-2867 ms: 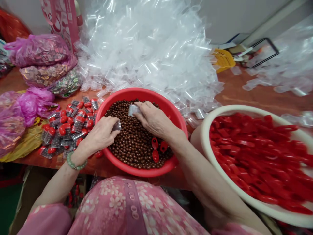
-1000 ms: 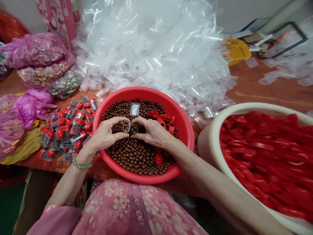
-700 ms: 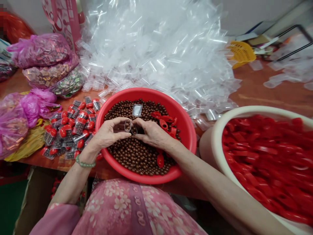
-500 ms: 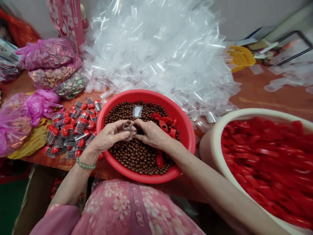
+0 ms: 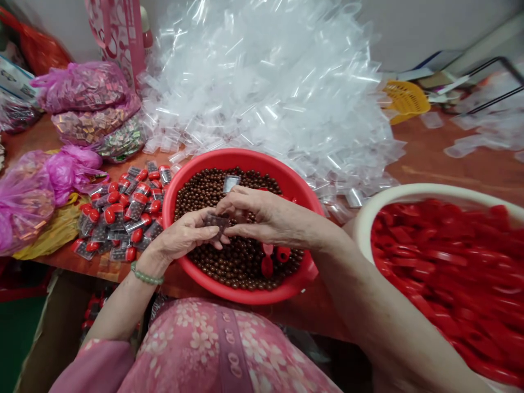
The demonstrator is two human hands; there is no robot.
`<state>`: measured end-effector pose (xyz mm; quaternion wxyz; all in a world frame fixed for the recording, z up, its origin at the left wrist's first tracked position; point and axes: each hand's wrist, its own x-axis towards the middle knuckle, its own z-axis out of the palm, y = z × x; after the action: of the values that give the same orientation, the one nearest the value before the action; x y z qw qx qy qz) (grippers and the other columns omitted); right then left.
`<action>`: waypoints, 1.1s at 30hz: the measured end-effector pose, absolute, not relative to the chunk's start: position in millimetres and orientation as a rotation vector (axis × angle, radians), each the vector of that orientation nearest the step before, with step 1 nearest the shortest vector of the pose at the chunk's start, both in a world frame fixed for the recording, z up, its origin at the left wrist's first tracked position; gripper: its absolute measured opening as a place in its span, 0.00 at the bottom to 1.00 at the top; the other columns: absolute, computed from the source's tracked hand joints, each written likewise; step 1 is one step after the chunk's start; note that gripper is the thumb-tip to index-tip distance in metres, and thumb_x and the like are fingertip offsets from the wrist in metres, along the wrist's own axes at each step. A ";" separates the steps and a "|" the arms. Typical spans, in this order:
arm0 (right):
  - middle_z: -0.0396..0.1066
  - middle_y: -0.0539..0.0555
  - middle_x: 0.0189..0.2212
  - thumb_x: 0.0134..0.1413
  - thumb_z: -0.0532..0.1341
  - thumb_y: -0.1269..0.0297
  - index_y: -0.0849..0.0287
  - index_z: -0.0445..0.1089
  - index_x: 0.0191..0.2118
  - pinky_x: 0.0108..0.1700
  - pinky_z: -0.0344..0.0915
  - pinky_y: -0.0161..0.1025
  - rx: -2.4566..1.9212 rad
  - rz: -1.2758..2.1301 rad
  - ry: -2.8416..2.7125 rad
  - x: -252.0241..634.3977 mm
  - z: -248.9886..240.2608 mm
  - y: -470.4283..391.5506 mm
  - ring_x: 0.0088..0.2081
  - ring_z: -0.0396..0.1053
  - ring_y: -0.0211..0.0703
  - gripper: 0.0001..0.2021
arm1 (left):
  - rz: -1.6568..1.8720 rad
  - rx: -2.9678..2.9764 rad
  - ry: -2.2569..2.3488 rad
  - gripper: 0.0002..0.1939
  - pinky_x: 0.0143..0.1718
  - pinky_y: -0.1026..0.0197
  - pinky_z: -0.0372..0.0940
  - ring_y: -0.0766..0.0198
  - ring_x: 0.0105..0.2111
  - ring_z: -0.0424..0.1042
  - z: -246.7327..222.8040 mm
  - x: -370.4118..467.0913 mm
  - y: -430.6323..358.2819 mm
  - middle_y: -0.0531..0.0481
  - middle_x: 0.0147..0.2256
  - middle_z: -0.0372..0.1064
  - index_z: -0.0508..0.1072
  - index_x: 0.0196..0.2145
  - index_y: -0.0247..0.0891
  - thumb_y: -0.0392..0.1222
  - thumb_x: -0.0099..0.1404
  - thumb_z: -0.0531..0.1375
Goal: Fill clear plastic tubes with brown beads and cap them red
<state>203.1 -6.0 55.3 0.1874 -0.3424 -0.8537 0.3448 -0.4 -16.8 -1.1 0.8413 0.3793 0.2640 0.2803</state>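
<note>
My left hand (image 5: 192,234) is closed around a small clear plastic container (image 5: 216,222), held over the red basin (image 5: 245,296). Dark brown beads show through its walls. At the container's right end is my right hand (image 5: 262,215), cupped, with thumb and fingers apart and fingertips close to the container; whether they touch it is hard to see. Brown beads (image 5: 229,267) fill the basin under both hands. Another clear container (image 5: 231,183) lies on the beads at the back. A few red caps (image 5: 267,265) rest at the right, partly hidden by my right hand.
Left of the basin lies a heap of filled, red-capped containers (image 5: 123,213). Behind rises a large pile of clear containers (image 5: 266,93). A cream tub (image 5: 364,229) of red caps (image 5: 442,273) stands at the right. Pink bags (image 5: 82,90) and a yellow basket (image 5: 407,99) sit farther off.
The container in my left hand has tipped from upright to lying sideways and now shows dark beads inside. My right hand has shifted over it, covering some red caps.
</note>
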 end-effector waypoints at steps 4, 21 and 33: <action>0.70 0.52 0.34 0.56 0.61 0.66 0.59 0.69 0.37 0.38 0.64 0.36 -0.983 1.104 -2.446 197.2 54.0 5.5 0.35 0.67 0.39 0.04 | 0.555 0.799 0.528 0.18 0.33 0.66 0.69 0.66 0.34 0.73 -4.0 -1.9 -13.9 0.46 0.35 0.72 0.73 0.43 0.33 0.42 0.56 0.68; 0.59 0.45 0.23 0.50 0.64 0.58 0.58 0.62 0.30 0.28 0.56 0.33 -1.108 1.581 -2.002 197.2 33.7 17.9 0.25 0.57 0.33 0.12 | 0.598 0.715 0.574 0.18 0.34 0.65 0.67 0.67 0.33 0.72 -4.7 -1.1 -8.3 0.49 0.33 0.71 0.72 0.41 0.32 0.35 0.52 0.69; 0.74 0.52 0.29 0.57 0.60 0.51 0.57 0.71 0.41 0.31 0.66 0.38 -1.407 1.225 -2.139 237.6 42.0 -20.6 0.28 0.69 0.41 0.15 | 0.670 0.603 0.533 0.25 0.43 0.60 0.68 0.60 0.40 0.76 1.7 -7.1 -7.5 0.45 0.40 0.75 0.72 0.47 0.34 0.27 0.48 0.64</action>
<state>237.6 -20.6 42.0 0.1510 -0.4900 -0.7450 0.4267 -7.1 -7.5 1.7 0.8662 0.2878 0.2543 0.3197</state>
